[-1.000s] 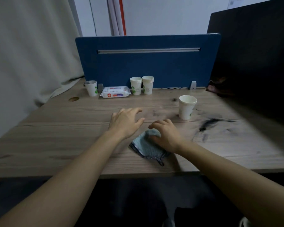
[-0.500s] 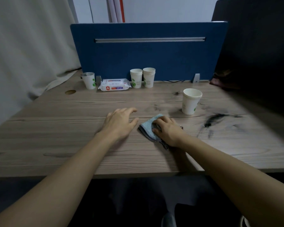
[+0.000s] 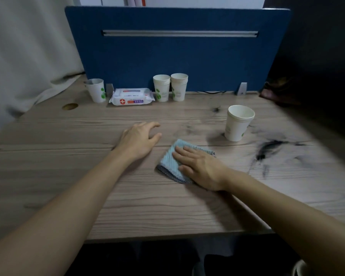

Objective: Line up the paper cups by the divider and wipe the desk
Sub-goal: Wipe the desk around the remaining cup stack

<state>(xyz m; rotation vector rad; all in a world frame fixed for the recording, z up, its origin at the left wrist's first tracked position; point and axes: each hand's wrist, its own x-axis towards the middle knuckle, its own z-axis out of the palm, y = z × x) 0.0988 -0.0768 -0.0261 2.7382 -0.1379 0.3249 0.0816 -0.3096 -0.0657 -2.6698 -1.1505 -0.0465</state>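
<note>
A folded light-blue cloth [image 3: 172,159] lies on the wooden desk [image 3: 68,166], and my right hand [image 3: 199,166] presses flat on it with the fingers stretched out. My left hand [image 3: 137,139] rests palm down on the bare wood just left of the cloth, fingers apart and holding nothing. Two stacks of white paper cups [image 3: 161,87] [image 3: 179,86] stand side by side against the blue divider [image 3: 177,56]. A single cup [image 3: 96,92] stands at the divider's left end. Another stack of cups [image 3: 238,122] stands alone, mid-desk on the right. Black smears [image 3: 267,150] mark the wood to its right.
A pack of wet wipes [image 3: 131,96] lies by the divider between the left cup and the two stacks. A round cable hole [image 3: 69,106] sits at the far left. A pale curtain [image 3: 28,46] hangs on the left, a dark panel [image 3: 317,56] on the right.
My right hand has pushed the cloth forward across the desk and flattened its fingers on it. My left hand stays palm down beside it. The view has drawn closer to the divider.
</note>
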